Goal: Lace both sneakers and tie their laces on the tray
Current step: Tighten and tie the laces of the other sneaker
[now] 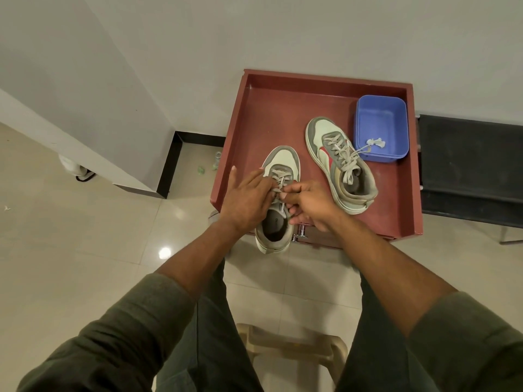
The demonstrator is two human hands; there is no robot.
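Note:
Two grey-and-white sneakers stand on a red-brown tray (pixel 285 108). The left sneaker (pixel 283 162) sits at the tray's front edge, its heel hanging over. My left hand (pixel 249 198) lies over its left side, fingers on the lacing. My right hand (pixel 310 206) pinches the white lace (pixel 280 188) near the tongue. The right sneaker (pixel 336 162) lies further back, laced, with its lace ends trailing into a blue tub (pixel 382 125).
The tray tops a cabinet with a metal handle (pixel 300 234) below the front edge. A black bench (pixel 469 165) stands to the right, a white wall behind. A beige plastic stool (pixel 294 346) is between my knees. Small litter lies on the floor at left.

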